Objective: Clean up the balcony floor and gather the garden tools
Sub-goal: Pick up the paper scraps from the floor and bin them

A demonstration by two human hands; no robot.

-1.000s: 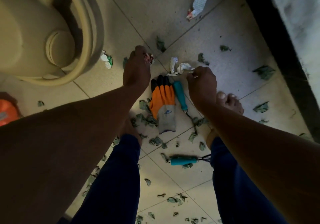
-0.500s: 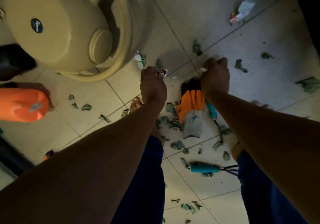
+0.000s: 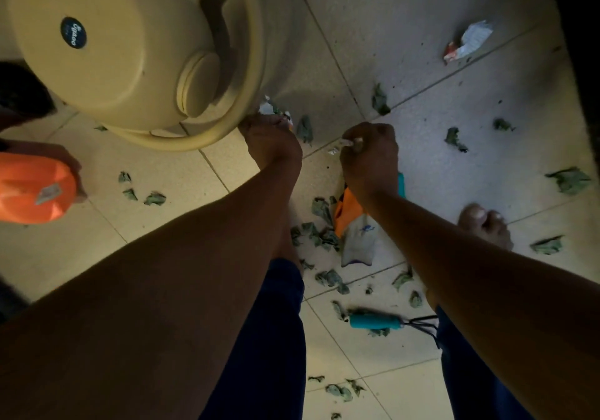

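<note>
My right hand (image 3: 370,156), frame centre, pinches crumpled white paper scraps (image 3: 349,143) just above the pale tiled floor (image 3: 422,166). My left hand (image 3: 272,142) is curled beside the cream plastic bin (image 3: 130,49); whether it holds anything I cannot tell. An orange-and-grey garden glove (image 3: 355,228) lies below my right wrist among torn green leaves (image 3: 319,234). A teal-handled hand rake (image 3: 376,321) lies lower right.

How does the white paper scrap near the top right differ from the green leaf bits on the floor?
The white paper scrap is pale with a red edge; the green leaf bits are dull green. The scrap lies alone, while the leaf bits are many and scattered. Both are crumpled and lie on the tiled floor.
</note>
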